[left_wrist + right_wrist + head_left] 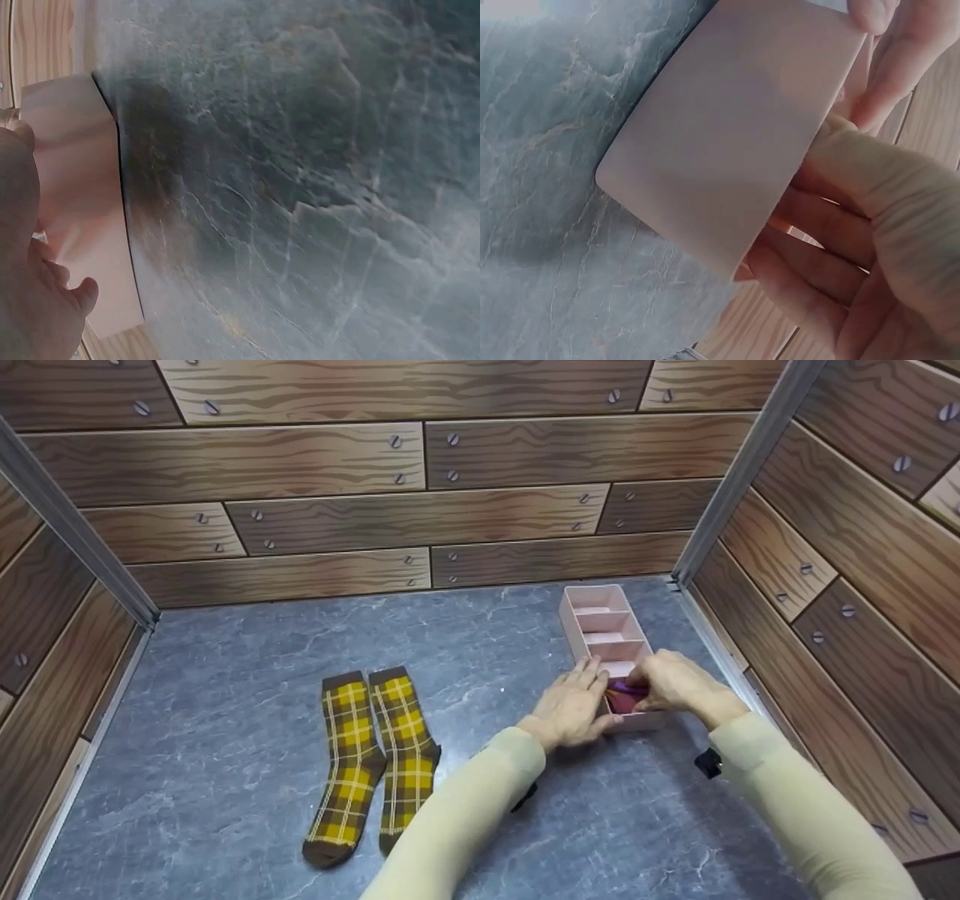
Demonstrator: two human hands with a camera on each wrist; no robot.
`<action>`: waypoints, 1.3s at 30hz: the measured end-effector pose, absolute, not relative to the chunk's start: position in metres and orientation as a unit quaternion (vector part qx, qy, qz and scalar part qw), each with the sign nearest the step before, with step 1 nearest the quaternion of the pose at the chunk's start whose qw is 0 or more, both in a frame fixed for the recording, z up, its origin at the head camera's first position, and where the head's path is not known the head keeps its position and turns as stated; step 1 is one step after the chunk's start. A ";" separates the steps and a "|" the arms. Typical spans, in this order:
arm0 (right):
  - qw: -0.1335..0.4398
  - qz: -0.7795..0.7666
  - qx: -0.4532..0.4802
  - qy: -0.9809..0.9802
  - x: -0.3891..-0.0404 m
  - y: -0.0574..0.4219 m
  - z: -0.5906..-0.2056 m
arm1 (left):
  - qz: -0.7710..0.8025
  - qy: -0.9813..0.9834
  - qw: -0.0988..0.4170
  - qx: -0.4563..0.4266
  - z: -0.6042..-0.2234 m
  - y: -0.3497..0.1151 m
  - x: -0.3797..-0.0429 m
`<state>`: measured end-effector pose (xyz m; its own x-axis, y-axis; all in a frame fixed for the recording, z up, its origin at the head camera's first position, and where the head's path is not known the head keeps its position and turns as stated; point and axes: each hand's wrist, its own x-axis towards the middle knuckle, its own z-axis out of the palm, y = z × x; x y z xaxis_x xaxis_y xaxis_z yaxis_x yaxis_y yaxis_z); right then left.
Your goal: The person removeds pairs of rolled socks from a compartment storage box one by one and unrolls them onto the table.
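A pink divided box (570,622) stands at the right of the tabletop, its compartments in a row running away from me. In the nearest compartment lies a folded red and purple cloth (622,699). My left hand (574,705) rests along the box's left side with fingers fairly straight, its thumb by the near end wall. From the right, my right hand (671,682) reaches down into that same compartment at the cloth. In the right wrist view its fingers (810,262) pass behind the rim, so the fingertips are hidden and I cannot tell whether they pinch the cloth.
Two yellow and brown plaid socks (349,735) lie flat side by side, left of my left forearm. Wood-patterned walls (322,521) enclose the blue-grey marbled tabletop (225,682) at the back and sides. The right wall stands close beside the box.
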<state>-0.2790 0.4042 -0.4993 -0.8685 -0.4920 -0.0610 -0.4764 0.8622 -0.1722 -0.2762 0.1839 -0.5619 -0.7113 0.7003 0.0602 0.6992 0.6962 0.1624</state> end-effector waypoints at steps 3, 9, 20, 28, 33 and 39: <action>0.051 -0.071 -0.259 0.962 -0.280 0.406 -0.500 | 0.092 0.920 -0.002 0.382 -0.563 0.184 -0.276; 0.047 -0.085 -0.278 0.956 -0.278 0.414 -0.501 | 0.093 0.919 -0.003 0.382 -0.563 0.182 -0.277; 0.055 -0.023 -0.284 0.957 -0.282 0.409 -0.506 | 0.086 0.921 -0.003 0.379 -0.563 0.183 -0.276; 0.072 -0.056 -0.259 0.962 -0.288 0.419 -0.516 | 0.090 0.922 -0.005 0.376 -0.566 0.182 -0.277; 0.058 -0.085 -0.251 0.963 -0.291 0.421 -0.520 | 0.085 0.926 -0.010 0.368 -0.564 0.181 -0.278; 0.035 -0.130 -0.228 0.964 -0.288 0.427 -0.511 | 0.099 0.922 -0.004 0.374 -0.562 0.181 -0.279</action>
<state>-0.2879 0.4265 -0.5112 -0.8931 -0.4497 -0.0086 -0.4315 0.8620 -0.2662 -0.2794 0.1807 -0.5616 -0.7198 0.6894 0.0818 0.6911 0.7004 0.1788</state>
